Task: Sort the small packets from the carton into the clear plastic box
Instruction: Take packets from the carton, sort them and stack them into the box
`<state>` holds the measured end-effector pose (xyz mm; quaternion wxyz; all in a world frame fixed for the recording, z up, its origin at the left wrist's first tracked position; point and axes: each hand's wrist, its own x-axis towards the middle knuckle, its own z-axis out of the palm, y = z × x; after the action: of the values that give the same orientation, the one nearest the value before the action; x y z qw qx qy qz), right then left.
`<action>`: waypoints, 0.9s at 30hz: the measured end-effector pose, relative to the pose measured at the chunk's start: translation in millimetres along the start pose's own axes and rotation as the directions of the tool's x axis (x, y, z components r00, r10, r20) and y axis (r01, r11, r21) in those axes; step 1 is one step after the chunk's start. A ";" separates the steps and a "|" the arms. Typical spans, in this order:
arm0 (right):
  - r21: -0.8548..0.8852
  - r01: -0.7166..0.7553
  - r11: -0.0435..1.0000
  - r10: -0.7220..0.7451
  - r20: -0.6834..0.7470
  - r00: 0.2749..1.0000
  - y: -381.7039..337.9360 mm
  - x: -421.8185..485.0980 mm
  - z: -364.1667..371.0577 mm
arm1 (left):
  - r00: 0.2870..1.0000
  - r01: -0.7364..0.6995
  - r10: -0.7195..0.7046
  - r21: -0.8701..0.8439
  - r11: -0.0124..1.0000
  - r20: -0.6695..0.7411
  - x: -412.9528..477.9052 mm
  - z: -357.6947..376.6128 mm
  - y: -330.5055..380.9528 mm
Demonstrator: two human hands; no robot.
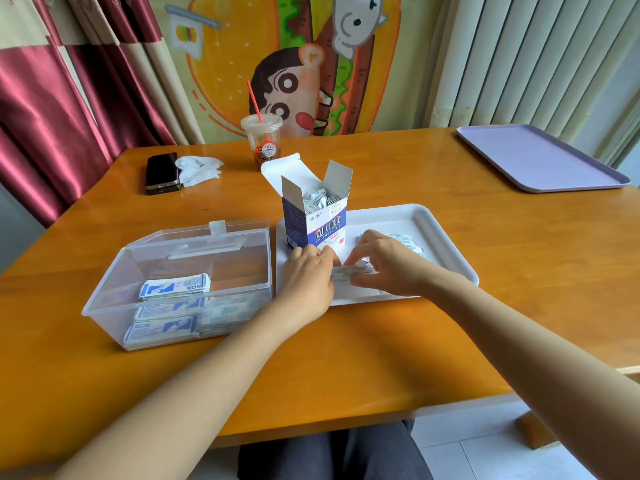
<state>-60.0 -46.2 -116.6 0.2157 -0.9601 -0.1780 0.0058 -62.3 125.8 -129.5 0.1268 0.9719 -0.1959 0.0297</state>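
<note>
An open blue-and-white carton [313,216] stands upright at the back left of a white tray [446,237], with small packets showing in its top. In front of the carton, my left hand [306,275] and my right hand [384,263] together hold a small stack of packets [349,271] just above the tray floor, fingers curled around its two ends. More loose packets [405,242] lie on the tray behind my right hand. To the left sits the clear plastic box [138,258], lid open, with several stacks of blue-and-white packets [175,287] in its near half.
A lilac tray [540,157] lies at the table's far right. At the back stand a plastic drink cup with a red straw [262,136], a black phone [162,173] and a crumpled white tissue [199,169]. The wooden table's front edge is near my lap.
</note>
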 end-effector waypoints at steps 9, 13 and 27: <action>-0.044 -0.075 0.996 0.075 -0.003 0.997 4.6 -3.7 0.2 | 1.000 0.005 -0.005 -0.029 1.000 -0.006 -3.4 1.1 -4.3; 0.061 -0.062 0.996 0.063 -0.010 0.998 1.0 -3.8 1.4 | 0.998 0.054 -0.050 -0.066 0.996 0.047 -2.9 0.2 1.8; 0.184 0.029 0.983 0.005 -0.182 0.983 -24.7 -16.6 -49.3 | 0.995 -0.084 0.092 0.149 0.985 -0.048 -11.5 -71.7 28.5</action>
<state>-79.6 -51.4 -62.7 0.3197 -0.9312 -0.1621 -0.0668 -84.6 123.2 -54.8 0.0590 0.9679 -0.2322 0.0759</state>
